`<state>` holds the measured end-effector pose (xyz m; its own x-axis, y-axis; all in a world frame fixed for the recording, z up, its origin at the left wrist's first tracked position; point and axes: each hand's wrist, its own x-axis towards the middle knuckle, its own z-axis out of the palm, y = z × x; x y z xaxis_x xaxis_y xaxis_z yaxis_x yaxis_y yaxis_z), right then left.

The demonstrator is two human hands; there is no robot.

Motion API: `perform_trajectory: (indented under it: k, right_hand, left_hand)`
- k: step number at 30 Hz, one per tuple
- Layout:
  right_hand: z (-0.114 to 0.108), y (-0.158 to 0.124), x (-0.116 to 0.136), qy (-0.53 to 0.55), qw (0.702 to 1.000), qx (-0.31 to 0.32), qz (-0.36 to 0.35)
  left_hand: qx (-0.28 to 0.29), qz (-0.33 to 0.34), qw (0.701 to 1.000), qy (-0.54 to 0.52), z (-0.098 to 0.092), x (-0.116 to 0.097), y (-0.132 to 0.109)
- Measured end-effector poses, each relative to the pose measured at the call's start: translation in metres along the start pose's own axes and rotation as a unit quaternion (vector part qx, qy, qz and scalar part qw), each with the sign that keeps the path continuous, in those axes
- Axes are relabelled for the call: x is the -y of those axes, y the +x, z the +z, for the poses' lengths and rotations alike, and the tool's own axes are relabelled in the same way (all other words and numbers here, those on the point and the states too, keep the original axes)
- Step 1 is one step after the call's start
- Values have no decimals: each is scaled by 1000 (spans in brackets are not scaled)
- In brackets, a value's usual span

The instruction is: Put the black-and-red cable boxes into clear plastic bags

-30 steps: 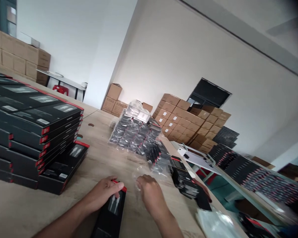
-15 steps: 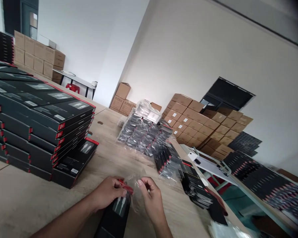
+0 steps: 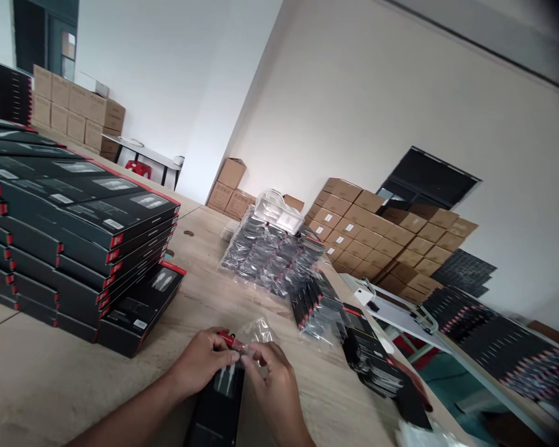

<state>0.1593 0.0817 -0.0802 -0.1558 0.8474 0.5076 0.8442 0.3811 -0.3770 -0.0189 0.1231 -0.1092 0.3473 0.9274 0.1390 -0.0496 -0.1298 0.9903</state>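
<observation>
A slim black box (image 3: 217, 413) with a clear window and a red far end lies on the wooden table (image 3: 345, 406) in front of me. Two white shapes show through its window. My left hand (image 3: 200, 363) is closed around the box's far end, thumb on top. Fingers pinched together, my right hand (image 3: 276, 377) holds a crinkled clear plastic bag (image 3: 259, 330) against that red end, close to the left thumb. The fingertips hide part of the red flap and where the plastic meets it.
To the left stands a tall stack of black-and-red boxes (image 3: 88, 248). Plastic-wrapped packs (image 3: 265, 254) sit further back, topped by a clear tray (image 3: 279, 211). Flat black sleeves (image 3: 372, 363) and clear bags (image 3: 423, 434) lie right. Cartons (image 3: 358, 230) line the wall.
My right hand has moved left, bringing the plastic from beside the box to its red end, close against my left thumb. The left hand keeps its grip on the box.
</observation>
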Motion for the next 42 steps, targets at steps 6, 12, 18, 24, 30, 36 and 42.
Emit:
perform_trajectory:
  k: [6,12,18,24,30,36,42]
  right_hand:
    - [5,-2,-2,25,998,-6,49]
    - [-2,2,2,90,992,12,84]
    - [1,4,-2,130,982,-30,134]
    - [9,0,2,171,978,41,115]
    - [10,0,-4,164,974,-55,143]
    - [13,-3,-15,53,998,-4,44]
    - [8,-2,-14,-57,998,-34,12]
  left_hand:
    - [-20,-10,999,32,-4,-6,0]
    - [-16,-10,998,63,-2,-9,-2]
    - [-18,22,995,91,0,-11,-4]
    - [-25,13,992,120,1,-12,-5]
    - [-24,-1,992,127,1,-7,-5]
    - [-12,13,995,102,-5,-9,-2]
    - [2,12,996,83,-5,-2,-1]
